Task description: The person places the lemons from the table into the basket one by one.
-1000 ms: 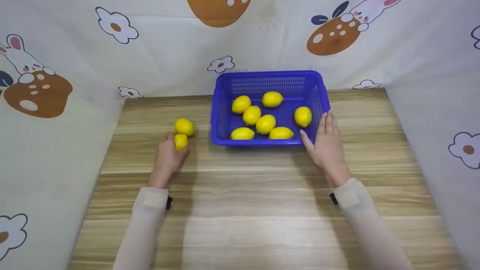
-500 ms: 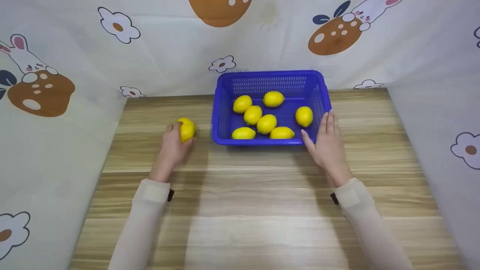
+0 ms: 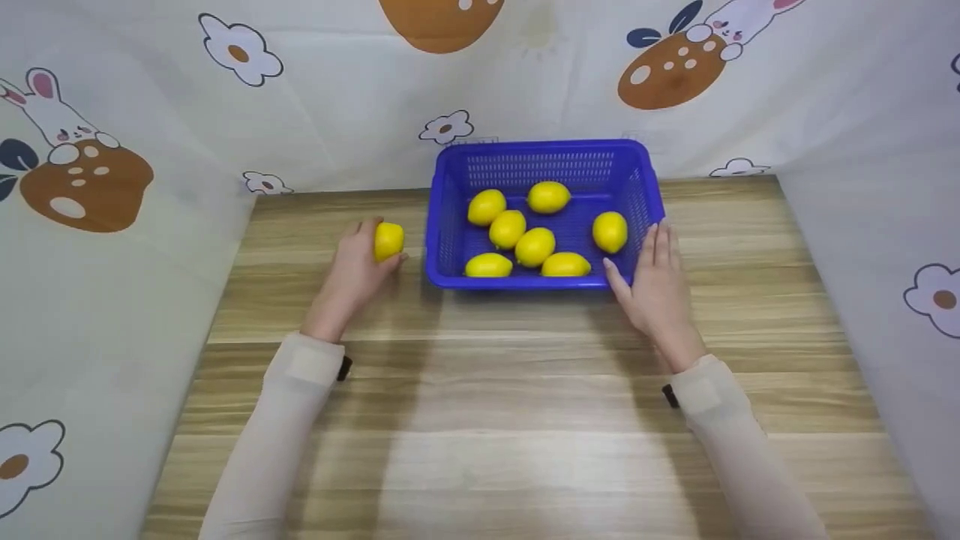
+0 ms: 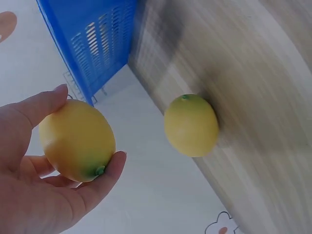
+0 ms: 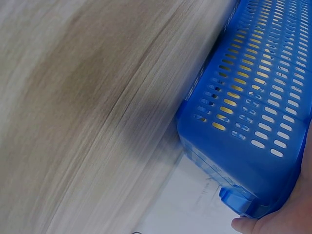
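My left hand (image 3: 356, 266) holds a yellow lemon (image 3: 389, 241) to the left of the blue basket. In the left wrist view, thumb and fingers curl round this lemon (image 4: 78, 140), its green-tinged stem end exposed. A second lemon (image 4: 191, 125) rests on the table beyond it; in the head view the left hand hides it. Several lemons lie in the blue plastic basket (image 3: 540, 283), spread over its floor. At the basket's front right corner lies my right hand (image 3: 658, 300), its fingers straight along the right side and its thumb at the front rim.
The basket stands at the back of the wood-grain table (image 3: 510, 420). Pale cloth (image 3: 337, 112) printed with rabbits and flowers hangs behind the table and along both sides. In the right wrist view the slotted basket wall (image 5: 234, 146) rises beside the tabletop.
My left hand has carried the held lemon away from me and rightward, towards the basket, and now covers the other loose lemon. The right hand and basket have stayed in place.
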`<act>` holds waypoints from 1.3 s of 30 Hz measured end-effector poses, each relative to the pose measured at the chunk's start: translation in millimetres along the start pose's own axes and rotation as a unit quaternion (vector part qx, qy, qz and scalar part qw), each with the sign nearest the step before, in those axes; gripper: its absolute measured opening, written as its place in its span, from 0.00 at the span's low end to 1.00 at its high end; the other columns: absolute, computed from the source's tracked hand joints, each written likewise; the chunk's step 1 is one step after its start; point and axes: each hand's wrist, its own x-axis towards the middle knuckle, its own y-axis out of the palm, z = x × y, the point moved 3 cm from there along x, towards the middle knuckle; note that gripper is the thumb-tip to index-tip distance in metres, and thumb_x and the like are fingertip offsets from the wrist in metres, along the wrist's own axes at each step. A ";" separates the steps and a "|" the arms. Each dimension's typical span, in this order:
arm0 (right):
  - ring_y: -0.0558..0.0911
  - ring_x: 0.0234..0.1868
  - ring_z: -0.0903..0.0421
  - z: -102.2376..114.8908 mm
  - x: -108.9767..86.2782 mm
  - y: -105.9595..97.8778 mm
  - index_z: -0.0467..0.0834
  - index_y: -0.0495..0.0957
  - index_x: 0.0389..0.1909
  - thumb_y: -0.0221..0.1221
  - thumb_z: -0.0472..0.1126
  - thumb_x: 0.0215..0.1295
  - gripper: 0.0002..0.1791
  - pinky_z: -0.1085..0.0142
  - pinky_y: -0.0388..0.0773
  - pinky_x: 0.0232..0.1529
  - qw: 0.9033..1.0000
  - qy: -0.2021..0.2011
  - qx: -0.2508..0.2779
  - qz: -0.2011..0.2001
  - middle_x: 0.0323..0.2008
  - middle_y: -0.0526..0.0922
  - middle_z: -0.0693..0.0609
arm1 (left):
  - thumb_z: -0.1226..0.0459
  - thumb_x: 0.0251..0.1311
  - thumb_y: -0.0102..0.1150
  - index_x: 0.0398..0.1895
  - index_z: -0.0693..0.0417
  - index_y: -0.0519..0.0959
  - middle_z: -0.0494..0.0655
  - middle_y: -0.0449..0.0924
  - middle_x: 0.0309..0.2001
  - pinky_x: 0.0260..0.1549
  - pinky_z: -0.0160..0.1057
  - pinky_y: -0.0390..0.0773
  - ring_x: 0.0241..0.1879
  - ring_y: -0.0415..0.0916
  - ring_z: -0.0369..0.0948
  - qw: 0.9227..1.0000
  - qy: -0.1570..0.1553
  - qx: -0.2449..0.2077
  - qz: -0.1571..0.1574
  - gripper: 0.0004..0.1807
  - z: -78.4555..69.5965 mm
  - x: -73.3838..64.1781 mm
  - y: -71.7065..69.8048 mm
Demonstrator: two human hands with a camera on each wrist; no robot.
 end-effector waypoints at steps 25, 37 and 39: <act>0.42 0.84 0.30 0.7 -0.8 -0.6 0.22 0.41 0.80 0.46 0.62 0.81 0.52 0.42 0.40 0.83 1.000 -0.002 -0.003 0.000 0.82 0.40 0.24 | 0.62 0.69 0.69 0.74 0.72 0.65 0.72 0.68 0.69 0.71 0.58 0.70 0.68 0.68 0.64 0.995 0.066 0.046 0.065 0.38 -67.9 32.6 4.2; 0.42 0.84 0.30 0.6 -0.7 -0.3 0.22 0.42 0.80 0.46 0.62 0.80 0.52 0.42 0.41 0.83 1.000 -0.001 -0.001 0.000 0.81 0.41 0.23 | 0.61 0.69 0.69 0.75 0.68 0.65 0.71 0.70 0.69 0.71 0.55 0.72 0.68 0.71 0.61 0.991 0.073 0.061 0.091 0.37 -95.8 47.4 17.4; 0.42 0.84 0.30 0.6 -0.6 -0.2 0.21 0.42 0.79 0.46 0.62 0.81 0.52 0.42 0.41 0.83 1.000 -0.003 -0.002 -0.002 0.81 0.41 0.23 | 0.61 0.69 0.69 0.74 0.68 0.65 0.70 0.71 0.68 0.69 0.54 0.73 0.66 0.72 0.60 0.990 0.078 0.065 0.093 0.37 -99.7 49.6 19.2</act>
